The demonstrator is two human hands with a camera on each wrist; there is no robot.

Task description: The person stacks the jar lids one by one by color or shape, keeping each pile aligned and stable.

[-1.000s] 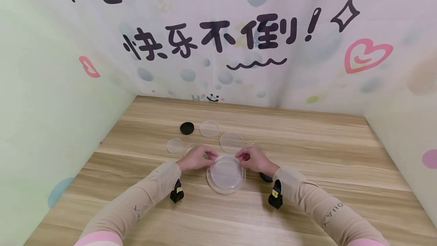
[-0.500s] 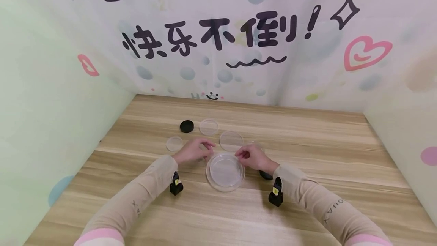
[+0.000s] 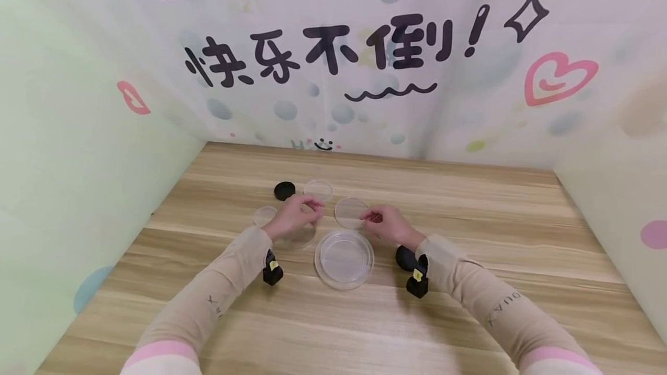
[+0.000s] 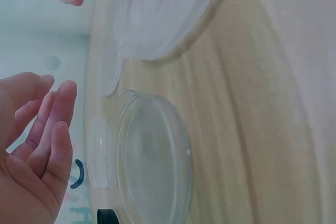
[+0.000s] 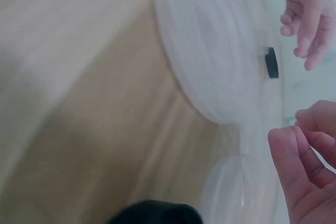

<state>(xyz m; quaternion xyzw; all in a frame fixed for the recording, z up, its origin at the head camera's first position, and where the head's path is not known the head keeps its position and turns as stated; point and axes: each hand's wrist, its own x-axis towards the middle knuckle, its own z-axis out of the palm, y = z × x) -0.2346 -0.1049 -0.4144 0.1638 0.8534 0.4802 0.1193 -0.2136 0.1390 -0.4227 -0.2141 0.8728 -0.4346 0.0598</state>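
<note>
Left hand — apparently above dish

beige sleeves with dark lettering, pink bands, white cloth beyond, black wrist-worn devices, yellow labels

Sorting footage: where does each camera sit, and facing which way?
Head: on the head, facing forward and down at the table; left hand, right hand and sleeves show.
Left wrist: on that wrist, facing a clear dish; both hands show.
Right wrist: on that wrist, facing across the table; both hands show.
Both wrist views share the large dish.
</note>
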